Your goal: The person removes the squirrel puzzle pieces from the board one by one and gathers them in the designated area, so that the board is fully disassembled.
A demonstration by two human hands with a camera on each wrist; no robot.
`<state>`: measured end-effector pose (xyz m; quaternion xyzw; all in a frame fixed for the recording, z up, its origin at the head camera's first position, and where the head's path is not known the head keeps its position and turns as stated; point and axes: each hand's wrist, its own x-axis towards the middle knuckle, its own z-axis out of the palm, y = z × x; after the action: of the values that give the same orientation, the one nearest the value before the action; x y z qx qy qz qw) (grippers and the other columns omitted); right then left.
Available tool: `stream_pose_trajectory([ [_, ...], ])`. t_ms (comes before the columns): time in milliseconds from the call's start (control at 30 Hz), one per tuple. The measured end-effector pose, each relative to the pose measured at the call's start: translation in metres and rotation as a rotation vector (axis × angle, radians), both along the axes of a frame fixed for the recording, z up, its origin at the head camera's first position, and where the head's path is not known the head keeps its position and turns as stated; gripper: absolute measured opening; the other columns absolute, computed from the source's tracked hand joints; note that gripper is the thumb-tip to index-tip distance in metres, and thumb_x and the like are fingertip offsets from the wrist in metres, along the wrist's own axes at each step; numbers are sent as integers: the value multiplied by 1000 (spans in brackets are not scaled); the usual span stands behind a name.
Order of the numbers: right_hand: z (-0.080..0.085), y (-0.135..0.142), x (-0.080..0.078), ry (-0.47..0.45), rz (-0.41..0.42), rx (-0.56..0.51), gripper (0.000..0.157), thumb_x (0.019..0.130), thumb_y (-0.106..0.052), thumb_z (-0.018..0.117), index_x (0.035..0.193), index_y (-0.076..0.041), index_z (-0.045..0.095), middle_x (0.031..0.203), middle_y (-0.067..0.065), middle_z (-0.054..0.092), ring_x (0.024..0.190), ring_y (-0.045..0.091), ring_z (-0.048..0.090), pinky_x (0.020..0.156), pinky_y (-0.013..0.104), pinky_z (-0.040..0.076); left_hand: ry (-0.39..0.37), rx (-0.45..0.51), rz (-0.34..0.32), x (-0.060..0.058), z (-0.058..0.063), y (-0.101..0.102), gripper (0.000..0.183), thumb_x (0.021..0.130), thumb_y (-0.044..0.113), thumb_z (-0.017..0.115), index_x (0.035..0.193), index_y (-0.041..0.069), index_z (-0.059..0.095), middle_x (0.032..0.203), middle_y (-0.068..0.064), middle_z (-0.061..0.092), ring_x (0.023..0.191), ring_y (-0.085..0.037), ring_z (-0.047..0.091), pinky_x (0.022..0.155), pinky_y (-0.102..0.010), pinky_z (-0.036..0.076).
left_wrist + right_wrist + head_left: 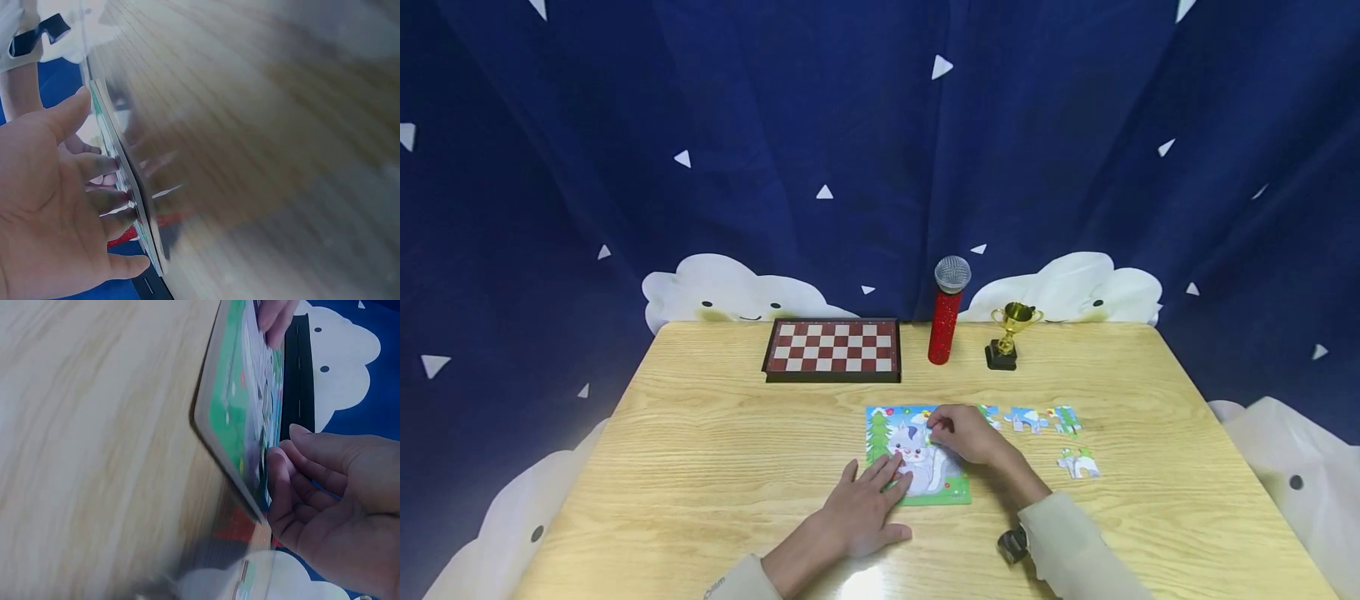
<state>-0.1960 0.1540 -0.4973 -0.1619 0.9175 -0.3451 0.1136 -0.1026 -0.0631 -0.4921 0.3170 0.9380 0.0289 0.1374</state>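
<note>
A jigsaw puzzle (955, 487) with a grey-white squirrel on a green and blue ground lies in its flat tray on the table. My left hand (863, 510) has its fingers spread and rests their tips on the puzzle's lower left part. In the left wrist view those fingers (112, 164) reach over the board's edge. At the puzzle's upper right, my right hand (968, 433) has curled fingers touching the surface. The right wrist view shows its bent fingers (280, 481) against the board; whether a piece is pinched there is hidden.
Loose puzzle pieces lie to the right, including a blue one (1026, 419), a tree piece (1065, 419) and a white-green piece (1078, 463). Behind stand a checkered board (833, 348), a red microphone (945, 325) and a gold trophy cup (1002, 354), before a blue curtain (880, 125).
</note>
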Motion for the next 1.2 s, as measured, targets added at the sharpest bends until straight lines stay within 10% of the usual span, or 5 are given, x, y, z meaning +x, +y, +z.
stream_pose_trajectory([
  [1200, 2, -23, 2, -64, -23, -86, 7, 87, -2, 60, 93, -4, 61, 71, -3, 56, 63, 8, 48, 56, 18, 39, -5, -40, 8, 0, 1, 2, 72, 90, 64, 40, 150, 25, 30, 160, -4, 17, 147, -20, 19, 112, -55, 27],
])
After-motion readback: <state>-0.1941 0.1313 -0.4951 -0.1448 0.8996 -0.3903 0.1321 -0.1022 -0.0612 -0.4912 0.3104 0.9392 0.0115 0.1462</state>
